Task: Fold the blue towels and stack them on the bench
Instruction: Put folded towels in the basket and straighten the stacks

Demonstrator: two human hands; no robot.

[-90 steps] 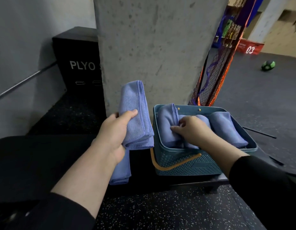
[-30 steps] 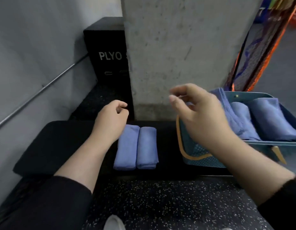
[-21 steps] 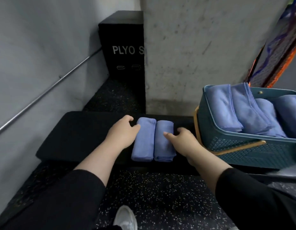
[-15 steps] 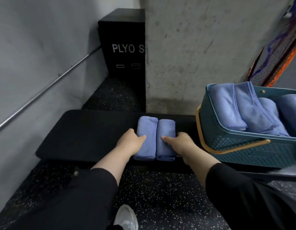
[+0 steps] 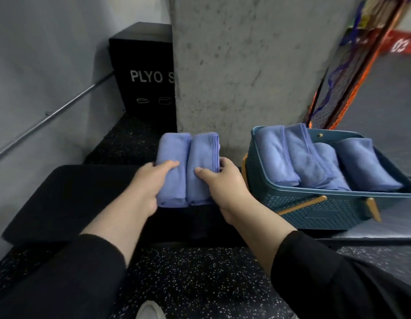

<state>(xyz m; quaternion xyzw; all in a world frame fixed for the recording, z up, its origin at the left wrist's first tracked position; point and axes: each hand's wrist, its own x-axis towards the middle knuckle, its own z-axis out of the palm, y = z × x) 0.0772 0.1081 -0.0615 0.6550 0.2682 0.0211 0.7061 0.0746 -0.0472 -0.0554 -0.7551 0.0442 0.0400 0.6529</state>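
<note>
Both hands grip the folded towel pair (image 5: 187,169) above the counter (image 5: 68,194): left hand (image 5: 151,183) thumb on top, right hand (image 5: 219,180) fingers curled round its edge. At three o'clock sits a basket (image 5: 315,210) of towels (image 5: 319,160).

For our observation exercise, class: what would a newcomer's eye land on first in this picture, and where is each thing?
First, the folded blue towel at the centre, gripped from either side by the left hand and the right hand, above the black bench. Next, the teal basket to the right, holding more blue towels. Behind, a grey concrete pillar with a black box lettered PLYO to its left.
</note>
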